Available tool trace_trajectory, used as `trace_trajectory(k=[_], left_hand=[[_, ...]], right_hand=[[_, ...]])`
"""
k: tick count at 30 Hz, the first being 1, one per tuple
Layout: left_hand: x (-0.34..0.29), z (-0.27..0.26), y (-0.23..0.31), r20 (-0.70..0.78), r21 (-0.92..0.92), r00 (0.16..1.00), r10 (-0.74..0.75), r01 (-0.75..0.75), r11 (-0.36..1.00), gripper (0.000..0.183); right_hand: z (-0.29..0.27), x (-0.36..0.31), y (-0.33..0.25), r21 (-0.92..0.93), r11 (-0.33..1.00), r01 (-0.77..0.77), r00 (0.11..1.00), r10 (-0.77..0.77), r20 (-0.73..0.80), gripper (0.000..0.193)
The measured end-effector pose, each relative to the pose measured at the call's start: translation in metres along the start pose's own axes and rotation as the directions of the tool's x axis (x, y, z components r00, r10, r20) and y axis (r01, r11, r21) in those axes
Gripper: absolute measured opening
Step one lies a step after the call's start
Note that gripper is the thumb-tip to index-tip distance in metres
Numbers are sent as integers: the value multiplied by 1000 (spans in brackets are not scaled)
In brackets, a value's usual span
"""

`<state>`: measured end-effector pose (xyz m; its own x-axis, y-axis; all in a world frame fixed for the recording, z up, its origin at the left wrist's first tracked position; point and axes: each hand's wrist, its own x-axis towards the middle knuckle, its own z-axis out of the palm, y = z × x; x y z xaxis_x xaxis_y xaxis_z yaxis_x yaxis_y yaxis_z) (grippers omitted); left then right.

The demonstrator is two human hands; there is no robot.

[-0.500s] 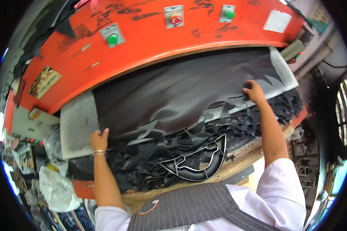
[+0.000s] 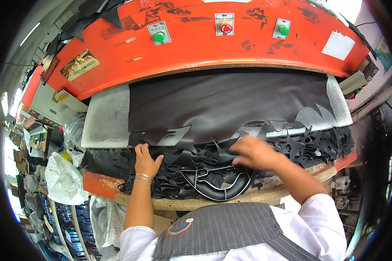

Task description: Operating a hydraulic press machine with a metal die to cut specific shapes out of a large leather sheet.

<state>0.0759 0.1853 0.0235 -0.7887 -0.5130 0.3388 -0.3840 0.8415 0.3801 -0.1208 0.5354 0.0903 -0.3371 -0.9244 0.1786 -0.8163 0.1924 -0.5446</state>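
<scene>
A large black leather sheet (image 2: 213,104) lies across the pale cutting board (image 2: 105,115), its near edge ragged with cut-outs. My left hand (image 2: 147,162) rests at the sheet's near left edge, over the scraps, thumb apart from the fingers. Slightly blurred, my right hand (image 2: 256,153) hovers over the right end of a curved cutting die (image 2: 220,193), fingers stretched leftward with nothing visible in them. Whether it touches the die cannot be made out. The die, black with bright metal edges, lies on a heap of black leather offcuts (image 2: 172,176).
Behind the board rises an orange press beam (image 2: 187,48) with two green buttons (image 2: 159,37) and a red one (image 2: 225,28). A wooden ledge (image 2: 174,203) borders the scraps in front. White plastic bags (image 2: 64,180) hang at the left.
My right hand has come left and nearer, from the sheet's right edge to the die. My left hand has left the board's left side for the sheet's near edge. The view has shifted.
</scene>
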Motion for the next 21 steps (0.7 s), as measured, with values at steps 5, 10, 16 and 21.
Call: trace_trajectory(k=[5,10,16,21], left_hand=[[-12,-57,15,582,205,734,-350,284,937,40],[-20,-106,-1,754,194,574,-318,268,944,45],[53,-71,10,362,-157,928,92,-37,987,40],[74,25,60,259,-45,886,384,-386,921,61]], right_hand=[[21,-22,-30,-63,975,215,947,-192,259,51],[8,-41,-24,-212,973,-94,932,161,326,61],[20,-30,-39,-186,964,-192,916,244,317,66],[29,-15,-92,-159,983,-95,926,146,348,58]])
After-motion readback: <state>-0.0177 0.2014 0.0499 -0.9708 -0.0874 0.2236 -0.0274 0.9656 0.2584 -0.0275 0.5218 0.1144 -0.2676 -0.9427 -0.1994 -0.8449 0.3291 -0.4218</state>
